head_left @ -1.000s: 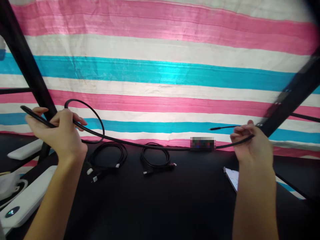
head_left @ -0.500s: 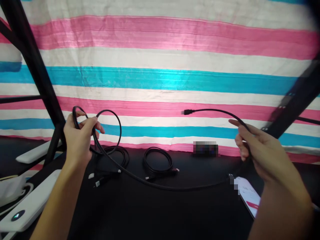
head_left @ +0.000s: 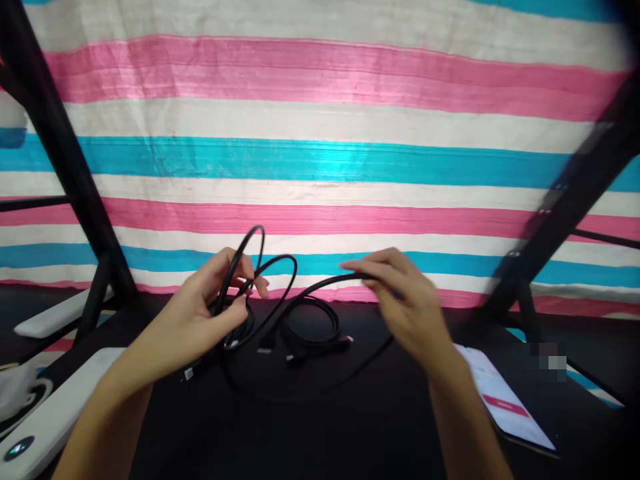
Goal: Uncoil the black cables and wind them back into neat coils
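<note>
A black cable [head_left: 287,267] with a small plug runs between my two hands above the table. My left hand [head_left: 210,300] is closed on its loops, thumb and fingers pinching the strands. Farther right, my right hand [head_left: 407,293] pinches a stretch of the same cable, which arches toward the left and also hangs in a low curve. The cable's plug [head_left: 265,345] dangles between the hands. Behind the cable lies a coiled black cable [head_left: 311,323] with its ends tucked below. Another coiled cable [head_left: 243,325] sits partly hidden behind my left hand.
A phone [head_left: 505,400] with a lit screen lies right of my right forearm. White power banks [head_left: 60,413] and a white charger [head_left: 15,393] with its cord are at the left. Black frame posts [head_left: 75,173] slant up on both sides before a striped sheet [head_left: 320,160].
My right hand has moved left toward my left hand, which has moved slightly right and down. The cable between them now hangs slacker, and its plug end has swung down and left.
</note>
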Demonstrator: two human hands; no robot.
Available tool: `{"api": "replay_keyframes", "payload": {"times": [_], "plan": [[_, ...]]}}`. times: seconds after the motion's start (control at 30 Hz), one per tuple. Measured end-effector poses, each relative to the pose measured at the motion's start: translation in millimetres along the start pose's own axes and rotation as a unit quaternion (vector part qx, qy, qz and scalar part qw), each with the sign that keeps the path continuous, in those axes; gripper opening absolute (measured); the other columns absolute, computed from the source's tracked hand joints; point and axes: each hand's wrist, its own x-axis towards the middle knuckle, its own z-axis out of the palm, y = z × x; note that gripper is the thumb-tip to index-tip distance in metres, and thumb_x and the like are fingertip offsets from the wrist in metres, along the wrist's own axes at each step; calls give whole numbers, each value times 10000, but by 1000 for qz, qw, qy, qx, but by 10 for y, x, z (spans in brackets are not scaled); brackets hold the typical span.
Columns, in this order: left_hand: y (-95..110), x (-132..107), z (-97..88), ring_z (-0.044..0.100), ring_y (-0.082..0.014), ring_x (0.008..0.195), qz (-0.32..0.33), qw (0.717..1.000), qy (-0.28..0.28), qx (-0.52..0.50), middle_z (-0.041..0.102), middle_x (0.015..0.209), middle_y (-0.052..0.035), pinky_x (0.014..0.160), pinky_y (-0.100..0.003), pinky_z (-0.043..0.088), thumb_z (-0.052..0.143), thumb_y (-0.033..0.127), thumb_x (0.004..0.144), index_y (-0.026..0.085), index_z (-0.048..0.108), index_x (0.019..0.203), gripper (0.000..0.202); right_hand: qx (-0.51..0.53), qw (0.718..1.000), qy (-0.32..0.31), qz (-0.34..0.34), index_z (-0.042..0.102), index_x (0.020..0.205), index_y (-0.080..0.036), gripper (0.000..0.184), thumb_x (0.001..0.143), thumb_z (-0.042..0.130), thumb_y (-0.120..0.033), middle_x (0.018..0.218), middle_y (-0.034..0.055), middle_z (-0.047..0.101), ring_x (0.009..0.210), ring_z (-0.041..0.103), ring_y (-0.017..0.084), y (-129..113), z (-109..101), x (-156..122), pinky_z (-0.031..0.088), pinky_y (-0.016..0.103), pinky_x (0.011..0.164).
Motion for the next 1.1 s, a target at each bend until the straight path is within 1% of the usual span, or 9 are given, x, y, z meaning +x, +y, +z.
{"api": "replay_keyframes", "payload": {"times": [0.07, 0.17, 0.37, 0.5, 0.6, 0.73, 0.83, 0.97, 1.1], "plan": [[29, -53, 46, 600, -209, 903, 14, 999, -33, 5, 621, 913, -29, 764, -305, 483, 527, 209, 794, 281, 535, 941, 164, -4, 999, -24, -42, 672, 1050, -255, 291, 940, 452, -99, 995, 56, 556, 900, 551, 197, -122, 184, 10, 478, 305, 726], [60, -98, 111, 597, -192, 864, 14, 998, -54, -13, 592, 859, -16, 732, -277, 504, 527, 239, 821, 290, 562, 918, 115, 0, 995, -62, -80, 666, 1024, -218, 274, 979, 410, -130, 1044, 74, 570, 970, 528, 222, -219, 362, 1, 456, 363, 819], [62, -59, 240, 627, -194, 883, -21, 992, -41, -118, 620, 883, -15, 777, -284, 529, 592, 299, 807, 283, 613, 912, 108, 64, 992, -98, -35, 640, 1041, -186, 336, 1007, 306, -158, 859, 43, 541, 777, 562, 162, -190, 398, -68, 490, 256, 671], [56, 4, 282, 644, -198, 821, -57, 989, -18, -133, 654, 899, -25, 714, -288, 541, 574, 389, 816, 275, 632, 940, 177, 35, 995, -87, -28, 645, 1042, -196, 314, 1006, 335, -164, 903, 44, 561, 777, 564, 166, -154, 378, -77, 470, 261, 666], [10, 76, 250, 639, -183, 821, -52, 994, 34, -94, 657, 926, -31, 694, -265, 526, 512, 429, 851, 260, 631, 932, 222, 62, 995, -71, -18, 638, 1053, -216, 257, 987, 399, -147, 936, 36, 560, 808, 560, 162, -116, 358, -60, 465, 263, 708], [-95, 180, 156, 639, -179, 728, -44, 993, 97, -55, 643, 893, -45, 561, -253, 494, 478, 448, 864, 233, 598, 986, 275, 104, 994, -12, -12, 614, 1021, -254, 206, 945, 474, -123, 916, 21, 560, 832, 540, 170, -33, 307, -41, 462, 270, 702], [-126, 213, 130, 632, -171, 640, -59, 989, 118, -67, 634, 857, -45, 477, -238, 462, 481, 464, 855, 221, 591, 999, 303, 118, 993, 25, 4, 563, 1018, -273, 200, 925, 494, -109, 911, 4, 536, 762, 529, 149, 20, 274, -45, 455, 253, 646], [-78, 189, 210, 637, -162, 701, -69, 994, 58, -69, 650, 888, -50, 538, -226, 488, 475, 468, 860, 220, 609, 1033, 331, 151, 988, 27, 31, 435, 1179, -296, 327, 909, 521, -133, 961, 10, 534, 799, 571, 156, 27, 250, -61, 484, 264, 676], [-17, 146, 359, 637, -147, 633, -104, 986, -23, -131, 669, 801, -42, 555, -227, 492, 471, 485, 858, 212, 603, 1050, 359, 81, 995, -64, 12, 558, 1129, -264, 238, 961, 436, -149, 945, 24, 592, 820, 599, 173, -9, 253, -59, 488, 284, 718]]}}
